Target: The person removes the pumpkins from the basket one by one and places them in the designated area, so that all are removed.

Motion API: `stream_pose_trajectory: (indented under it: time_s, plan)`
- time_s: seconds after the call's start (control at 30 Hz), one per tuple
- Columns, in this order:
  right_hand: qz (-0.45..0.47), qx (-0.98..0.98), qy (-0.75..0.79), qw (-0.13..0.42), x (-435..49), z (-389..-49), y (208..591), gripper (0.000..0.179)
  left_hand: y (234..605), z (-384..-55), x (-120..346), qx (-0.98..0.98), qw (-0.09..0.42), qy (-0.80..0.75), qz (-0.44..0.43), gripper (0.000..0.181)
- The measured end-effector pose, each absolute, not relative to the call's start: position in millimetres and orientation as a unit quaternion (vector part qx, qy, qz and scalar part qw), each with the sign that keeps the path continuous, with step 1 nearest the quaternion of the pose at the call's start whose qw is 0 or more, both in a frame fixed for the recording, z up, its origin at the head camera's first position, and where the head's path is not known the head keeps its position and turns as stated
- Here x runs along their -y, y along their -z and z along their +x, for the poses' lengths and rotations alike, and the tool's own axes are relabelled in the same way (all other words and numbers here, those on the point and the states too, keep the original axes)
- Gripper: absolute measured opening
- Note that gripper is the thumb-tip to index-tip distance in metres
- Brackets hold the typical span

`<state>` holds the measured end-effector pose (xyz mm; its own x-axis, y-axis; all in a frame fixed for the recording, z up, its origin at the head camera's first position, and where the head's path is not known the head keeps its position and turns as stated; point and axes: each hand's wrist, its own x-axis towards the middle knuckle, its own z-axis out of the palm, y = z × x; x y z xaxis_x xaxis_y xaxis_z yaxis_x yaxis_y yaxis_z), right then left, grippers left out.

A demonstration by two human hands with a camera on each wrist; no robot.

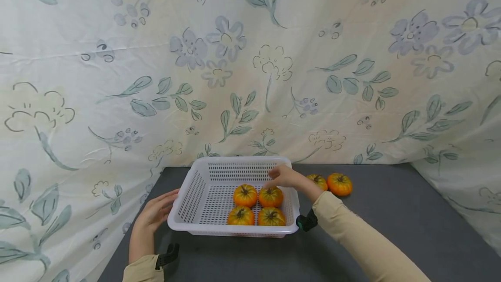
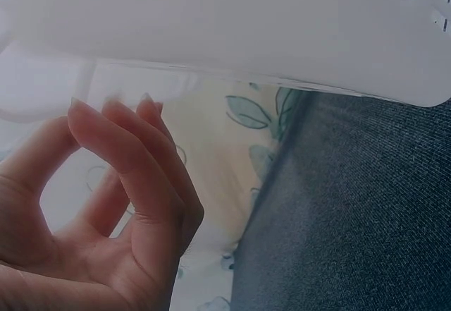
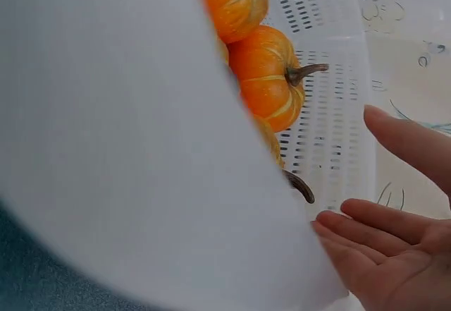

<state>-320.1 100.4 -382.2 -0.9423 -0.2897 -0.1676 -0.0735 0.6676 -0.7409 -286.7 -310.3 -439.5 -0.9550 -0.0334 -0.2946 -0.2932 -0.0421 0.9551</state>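
Observation:
A white plastic basket (image 1: 184, 221) with slotted walls holds several small orange pumpkins (image 1: 245, 196), grouped in its right half. Over the basket's right side reaches my right hand (image 1: 287, 177), close above the back right pumpkin (image 1: 271, 197). In the right wrist view that hand (image 3: 387, 247) has its fingers extended and thumb apart, with nothing in its grasp. My left hand (image 1: 152, 214) is at the basket's left rim, fingertips right by it. The left wrist view shows the left hand's fingers (image 2: 134, 163) loosely bent below the pale basket wall (image 2: 232, 29).
Two more pumpkins (image 1: 339, 184) sit on the dark grey table (image 1: 383, 212), right of the basket; the right forearm partly hides one. A floral cloth (image 1: 250, 77) hangs behind the table. Dark straps (image 1: 307, 220) circle both wrists.

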Motion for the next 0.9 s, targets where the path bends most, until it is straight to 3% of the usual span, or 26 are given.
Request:
stream_pose_trajectory:
  time_s: [0.4, 0.9]
  plan:
    - [-0.083, -0.923, 0.336, 0.167, -90, -318, 369, 0.062, 441, -286, 310, -0.684, 0.091, -0.715, -0.115, 0.036]
    - [-0.075, -0.938, 0.299, 0.158, -90, -320, 377, 0.056, 440, -286, 309, -0.687, 0.090, -0.712, -0.115, 0.045]
